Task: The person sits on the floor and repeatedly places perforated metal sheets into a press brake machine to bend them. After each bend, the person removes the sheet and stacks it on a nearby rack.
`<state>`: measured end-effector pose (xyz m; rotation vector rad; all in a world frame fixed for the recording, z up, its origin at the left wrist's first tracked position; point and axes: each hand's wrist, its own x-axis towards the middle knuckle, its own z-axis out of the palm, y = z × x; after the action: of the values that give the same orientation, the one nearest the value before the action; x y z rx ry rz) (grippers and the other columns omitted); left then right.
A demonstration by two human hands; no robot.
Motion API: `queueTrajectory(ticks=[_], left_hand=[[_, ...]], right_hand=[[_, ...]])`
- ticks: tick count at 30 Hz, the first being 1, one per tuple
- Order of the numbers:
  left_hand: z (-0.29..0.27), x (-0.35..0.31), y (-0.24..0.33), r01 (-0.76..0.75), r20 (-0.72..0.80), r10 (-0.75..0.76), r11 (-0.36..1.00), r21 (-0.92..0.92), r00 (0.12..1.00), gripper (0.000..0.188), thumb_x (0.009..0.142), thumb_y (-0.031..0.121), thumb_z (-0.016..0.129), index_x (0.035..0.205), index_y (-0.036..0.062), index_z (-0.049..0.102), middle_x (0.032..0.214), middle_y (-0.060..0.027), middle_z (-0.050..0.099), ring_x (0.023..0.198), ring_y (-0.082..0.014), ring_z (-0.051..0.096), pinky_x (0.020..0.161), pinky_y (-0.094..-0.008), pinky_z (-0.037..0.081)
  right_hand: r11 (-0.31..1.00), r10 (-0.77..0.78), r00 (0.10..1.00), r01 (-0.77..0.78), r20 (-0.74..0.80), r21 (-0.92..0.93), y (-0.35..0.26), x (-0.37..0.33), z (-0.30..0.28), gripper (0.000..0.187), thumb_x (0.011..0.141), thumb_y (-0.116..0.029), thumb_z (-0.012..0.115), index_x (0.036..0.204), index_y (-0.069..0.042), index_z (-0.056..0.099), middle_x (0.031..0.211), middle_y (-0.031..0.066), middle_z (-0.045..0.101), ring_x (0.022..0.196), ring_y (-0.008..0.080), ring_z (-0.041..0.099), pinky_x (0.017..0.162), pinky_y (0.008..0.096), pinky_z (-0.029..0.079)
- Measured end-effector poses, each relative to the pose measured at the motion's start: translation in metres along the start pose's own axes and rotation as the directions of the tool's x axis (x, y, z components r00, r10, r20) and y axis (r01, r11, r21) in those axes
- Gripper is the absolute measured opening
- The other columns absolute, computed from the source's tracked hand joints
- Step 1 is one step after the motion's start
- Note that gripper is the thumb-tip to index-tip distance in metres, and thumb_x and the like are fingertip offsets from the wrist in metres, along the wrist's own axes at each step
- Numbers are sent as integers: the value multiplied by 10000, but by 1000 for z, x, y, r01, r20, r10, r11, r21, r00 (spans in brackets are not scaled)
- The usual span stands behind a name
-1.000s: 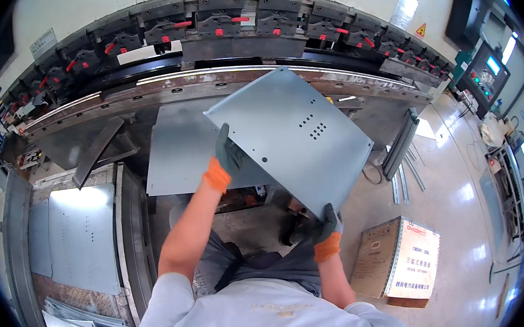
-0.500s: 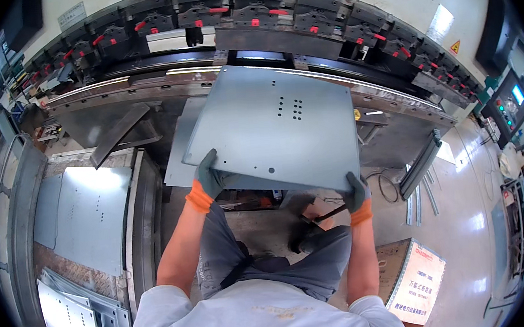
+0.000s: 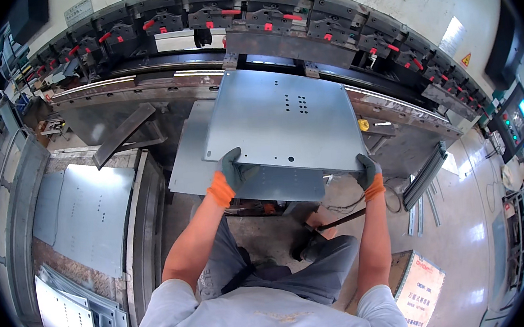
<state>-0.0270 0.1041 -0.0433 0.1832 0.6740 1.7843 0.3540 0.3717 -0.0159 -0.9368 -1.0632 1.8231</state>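
Note:
A grey sheet metal panel [image 3: 259, 126] with several punched holes spans the space between my hands. My left hand [image 3: 236, 169], in a dark glove with an orange cuff, grips its near edge at the left. At the near right corner my right hand [image 3: 368, 171], gloved the same way, is closed on the panel; its fingers are partly hidden. The panel's far edge lies at the bed of the press brake [image 3: 301, 42], close to the tooling. Beneath it, a second metal sheet [image 3: 196, 163] juts out to the left and toward me.
Flat panels [image 3: 94, 209] lie on a pallet at the left, with a leaning stack of sheets [image 3: 70, 317] nearer me. An angled support arm [image 3: 125, 135] juts from the machine. At the right are metal strips [image 3: 425, 177], a wooden box [image 3: 419, 287] and a control panel [image 3: 513, 116].
Both hands have pushed the panel away from me and slightly right, toward the machine. More of the sheet underneath shows along the near side.

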Motion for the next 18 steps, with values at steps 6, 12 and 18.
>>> queueTrajectory(ticks=[6, 12, 18], left_hand=[[12, 2, -7, -9, -93, 10, 1000, 12, 996, 392, 999, 313, 522, 1242, 19, 615, 1095, -157, 730, 978, -296, 735, 783, -424, 638], [16, 1, -4, -4, -95, 2, 1000, -16, 995, 385, 989, 295, 531, 1248, 22, 612, 1108, -157, 725, 974, -300, 729, 792, -435, 632], [14, 4, -4, 4, -119, -6, 1000, -15, 993, 366, 1023, 292, 485, 1256, 31, 592, 1131, -154, 704, 954, -306, 708, 808, -468, 609]], right_hand=[[998, 65, 998, -65, -18, -23, -9, 7, 2, 408, 904, -166, 686, 1290, -47, 624, 1084, 93, 685, 923, 243, 683, 764, 411, 597], [996, 76, 995, -79, -64, -49, -12, 6, 4, 445, 889, -160, 687, 1313, -48, 611, 1097, 99, 682, 934, 249, 681, 757, 407, 597], [997, 66, 997, -68, -47, -44, -11, 9, 0, 469, 886, -149, 684, 1331, -30, 597, 1117, 115, 681, 939, 259, 684, 762, 409, 602]])
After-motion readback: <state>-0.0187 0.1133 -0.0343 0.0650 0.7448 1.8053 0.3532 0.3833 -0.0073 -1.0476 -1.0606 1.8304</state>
